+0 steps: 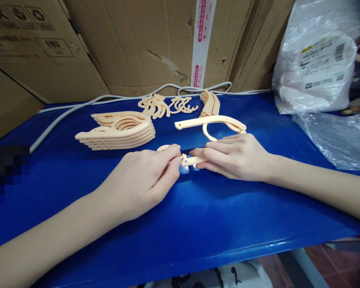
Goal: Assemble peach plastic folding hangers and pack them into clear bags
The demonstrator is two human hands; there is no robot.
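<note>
Cream plastic piece [192,161] between the hands [144,180] [240,158]

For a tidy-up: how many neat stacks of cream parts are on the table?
2: the left stack, beyond the left hand, and the right stack, beyond the right hand. Others may be hidden.

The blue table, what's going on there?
A person's right hand holds a cream strip over the table. The left hand pinches a small piece right at the strip's end; whether the two are joined, I can't tell. A stack of cream parts sits to the left, and loose hooks lie farther back.
</note>
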